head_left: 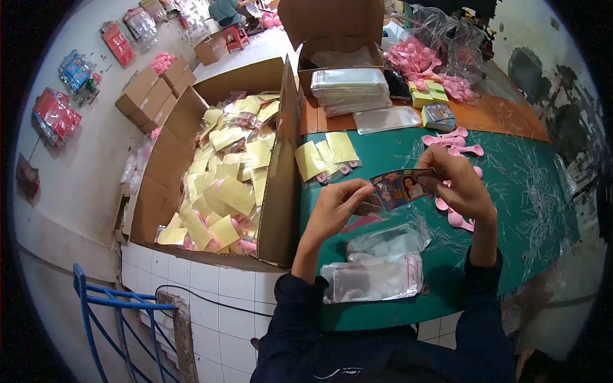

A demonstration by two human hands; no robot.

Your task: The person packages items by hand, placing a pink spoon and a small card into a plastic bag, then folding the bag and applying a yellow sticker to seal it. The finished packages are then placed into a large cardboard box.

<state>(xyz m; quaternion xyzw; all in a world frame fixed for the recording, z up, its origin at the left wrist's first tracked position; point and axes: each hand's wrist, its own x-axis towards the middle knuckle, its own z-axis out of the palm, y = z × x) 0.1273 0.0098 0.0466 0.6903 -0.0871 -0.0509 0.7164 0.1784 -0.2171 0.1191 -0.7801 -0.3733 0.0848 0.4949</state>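
My left hand (338,207) pinches the edge of a clear plastic bag (372,205) above the green table. Between my hands is a dark printed card (403,187) with a picture on it; my right hand (456,182) grips its right end, and its left end is at the bag. A pink piece (361,221) shows below the bag. Several pink spoons (456,220) lie beside and behind my right hand. Clear bags (377,277) lie in a stack near the front edge. Packed bags with yellow cards (327,155) lie beyond my left hand.
A large cardboard box (281,185) full of packed yellow-card bags stands at left. Behind are stacked clear bags (351,89), card stacks (438,117), an open carton (332,32) and a pink pile (415,56). Plastic scraps (543,210) lie at right. A person (225,11) is far back.
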